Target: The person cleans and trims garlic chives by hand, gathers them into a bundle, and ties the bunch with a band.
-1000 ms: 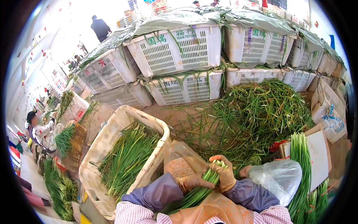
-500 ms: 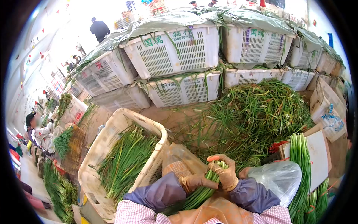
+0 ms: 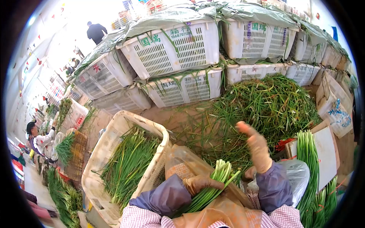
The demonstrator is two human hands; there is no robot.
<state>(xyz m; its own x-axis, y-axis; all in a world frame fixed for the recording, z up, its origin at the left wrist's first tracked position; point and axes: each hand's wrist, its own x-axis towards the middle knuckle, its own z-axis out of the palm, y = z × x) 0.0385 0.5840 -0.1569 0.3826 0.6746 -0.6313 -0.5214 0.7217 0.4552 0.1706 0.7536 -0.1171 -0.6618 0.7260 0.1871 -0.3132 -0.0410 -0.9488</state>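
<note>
My gloved left hand (image 3: 203, 184) is closed around a bunch of garlic chives (image 3: 223, 173) over my lap, pale stem ends pointing up and away from me. Raised to the right of the bunch and apart from it, my gloved right hand (image 3: 257, 149) has its fingers stretched out toward the pile of loose leaves. Nothing shows in it, and it is slightly blurred. An orange covering caps one of its fingertips. On my left stands a white plastic crate (image 3: 164, 141) with more garlic chives (image 3: 131, 167) inside.
Ahead lies a heap of loose green leaves (image 3: 272, 106). Behind it, stacked white crates (image 3: 171, 49) form a wall under plastic sheeting. Tied chives (image 3: 307, 163) lean by a board (image 3: 325, 152) at right. Another person (image 3: 40, 140) works at far left.
My right hand has left the bunch and moved up and to the right, its fingers extended. My left hand keeps its hold, and the stem ends are now more spread and uncovered.
</note>
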